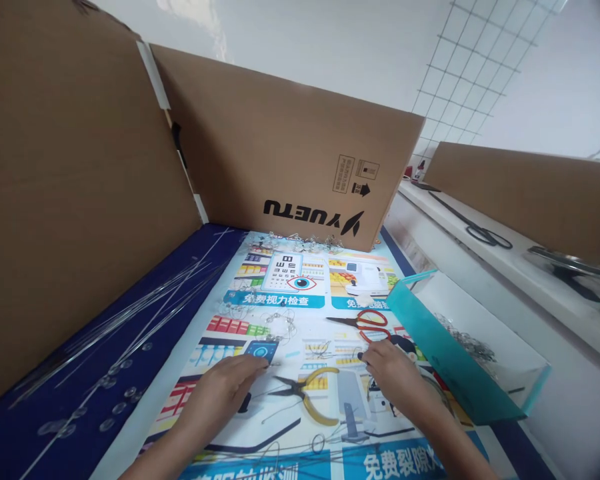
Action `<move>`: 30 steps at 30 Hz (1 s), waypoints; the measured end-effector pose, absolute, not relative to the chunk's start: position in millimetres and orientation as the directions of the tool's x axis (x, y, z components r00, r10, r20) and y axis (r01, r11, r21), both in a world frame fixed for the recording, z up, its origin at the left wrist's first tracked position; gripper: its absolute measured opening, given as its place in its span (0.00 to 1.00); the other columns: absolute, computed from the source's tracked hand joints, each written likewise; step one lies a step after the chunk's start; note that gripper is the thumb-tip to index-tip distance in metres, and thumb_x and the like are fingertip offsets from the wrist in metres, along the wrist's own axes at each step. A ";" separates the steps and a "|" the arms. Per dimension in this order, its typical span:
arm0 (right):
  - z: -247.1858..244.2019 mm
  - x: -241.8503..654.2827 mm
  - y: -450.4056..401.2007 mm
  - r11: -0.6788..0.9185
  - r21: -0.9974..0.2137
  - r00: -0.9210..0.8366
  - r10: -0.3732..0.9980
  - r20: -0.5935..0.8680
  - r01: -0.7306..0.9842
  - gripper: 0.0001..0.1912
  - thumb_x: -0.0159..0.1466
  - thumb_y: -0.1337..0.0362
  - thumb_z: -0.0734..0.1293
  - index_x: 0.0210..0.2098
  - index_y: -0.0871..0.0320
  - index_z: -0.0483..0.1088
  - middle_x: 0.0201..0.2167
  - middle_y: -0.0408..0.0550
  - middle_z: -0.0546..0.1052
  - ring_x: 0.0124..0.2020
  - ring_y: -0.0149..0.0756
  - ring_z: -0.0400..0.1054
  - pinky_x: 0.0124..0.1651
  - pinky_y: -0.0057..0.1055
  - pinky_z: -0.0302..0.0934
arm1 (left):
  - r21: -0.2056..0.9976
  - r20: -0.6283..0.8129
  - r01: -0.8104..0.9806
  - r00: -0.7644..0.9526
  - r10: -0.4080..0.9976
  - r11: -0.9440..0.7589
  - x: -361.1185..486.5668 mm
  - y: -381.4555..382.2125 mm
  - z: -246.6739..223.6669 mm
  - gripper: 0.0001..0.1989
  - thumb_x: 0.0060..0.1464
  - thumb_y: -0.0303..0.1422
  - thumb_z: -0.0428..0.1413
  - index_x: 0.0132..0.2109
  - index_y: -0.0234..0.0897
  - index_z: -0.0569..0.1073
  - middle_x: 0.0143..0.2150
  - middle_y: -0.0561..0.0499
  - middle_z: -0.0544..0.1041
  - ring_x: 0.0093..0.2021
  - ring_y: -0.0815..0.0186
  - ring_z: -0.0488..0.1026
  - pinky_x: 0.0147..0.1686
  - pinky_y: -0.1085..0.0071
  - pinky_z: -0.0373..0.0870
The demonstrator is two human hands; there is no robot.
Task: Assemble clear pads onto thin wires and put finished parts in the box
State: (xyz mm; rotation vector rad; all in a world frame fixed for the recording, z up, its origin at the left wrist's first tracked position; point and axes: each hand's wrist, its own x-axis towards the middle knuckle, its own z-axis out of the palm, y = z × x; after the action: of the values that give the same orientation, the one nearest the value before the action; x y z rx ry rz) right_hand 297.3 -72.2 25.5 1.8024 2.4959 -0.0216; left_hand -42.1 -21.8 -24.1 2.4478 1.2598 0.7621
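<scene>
Your left hand (220, 393) is low on the big printed sheet (280, 333). Its fingertips come close together by a short thin wire (275, 364). They may be pinching it, but you can't tell for sure. Your right hand (395, 377) is bent down with its fingers curled, and you can't tell if it holds anything small.

Pliers with yellow handles (310, 393) lie on the sheet between your hands, just by your left fingertips. Red scissors (365, 323) lie open a bit above your right hand. Little clear beads (275, 323) sit in a loose group on the sheet, and more lie along its far edge.

To your left, long thin rods (145, 300) and clear round bits (110, 383) lie on a dark blue mat (180, 267). Brown cardboard boards (280, 153) stand up behind the sheet. One says YUETU. To your right is a teal plastic sheet (450, 353) by a white tray (485, 327) of clear bits. Black-handled scissors (485, 233) lie on a white shelf (480, 247).
</scene>
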 end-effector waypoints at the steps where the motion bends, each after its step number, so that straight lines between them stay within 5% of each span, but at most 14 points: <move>1: 24.6 296.6 -72.6 0.306 0.044 -0.304 0.951 -0.056 0.951 0.11 0.60 0.76 0.59 0.37 0.59 0.69 0.39 0.51 0.70 0.43 0.39 0.61 0.44 0.34 0.54 | 0.480 0.323 0.664 0.473 0.820 -0.573 -42.2 -21.4 -24.2 0.13 0.58 0.37 0.47 0.43 0.43 0.75 0.41 0.50 0.78 0.41 0.61 0.75 0.41 0.69 0.71; 7: 22.5 299.0 -72.7 0.278 0.107 -0.275 0.960 -0.048 0.955 0.09 0.58 0.78 0.59 0.32 0.60 0.68 0.34 0.51 0.70 0.38 0.39 0.62 0.39 0.32 0.54 | 0.526 0.292 0.661 0.451 0.843 -0.536 -42.8 -19.2 -25.2 0.13 0.58 0.38 0.46 0.42 0.43 0.75 0.41 0.51 0.79 0.41 0.62 0.75 0.40 0.71 0.72; 13: 14.8 313.5 -71.5 0.284 0.094 -0.279 0.958 -0.067 0.954 0.08 0.63 0.73 0.58 0.33 0.61 0.68 0.34 0.51 0.70 0.40 0.38 0.61 0.45 0.33 0.52 | 0.516 0.269 0.658 0.483 0.833 -0.548 -42.5 -18.5 -35.1 0.15 0.59 0.40 0.45 0.43 0.41 0.74 0.43 0.49 0.77 0.44 0.60 0.73 0.44 0.68 0.70; 24: 32.3 305.1 -78.5 0.249 0.070 -0.245 0.967 -0.064 0.966 0.09 0.63 0.70 0.58 0.39 0.62 0.69 0.41 0.56 0.69 0.45 0.42 0.58 0.49 0.37 0.51 | 0.530 0.266 0.592 0.564 0.782 -0.607 -38.2 -19.1 -29.3 0.15 0.59 0.38 0.44 0.42 0.39 0.73 0.43 0.46 0.76 0.43 0.60 0.72 0.43 0.68 0.69; 30: 47.7 271.8 -103.5 0.491 -0.067 -0.495 0.857 -0.143 0.869 0.08 0.63 0.70 0.58 0.36 0.59 0.69 0.36 0.49 0.70 0.41 0.37 0.60 0.43 0.32 0.53 | 0.525 0.266 0.581 0.581 0.769 -0.622 -37.6 -19.4 -25.9 0.15 0.59 0.37 0.44 0.41 0.39 0.73 0.41 0.47 0.77 0.42 0.61 0.72 0.42 0.67 0.68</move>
State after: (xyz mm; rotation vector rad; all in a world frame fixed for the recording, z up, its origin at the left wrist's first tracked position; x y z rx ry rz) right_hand 271.8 -103.5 47.7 1.5287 2.6336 -0.1987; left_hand -37.6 -19.4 -25.9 2.4324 1.0904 0.6750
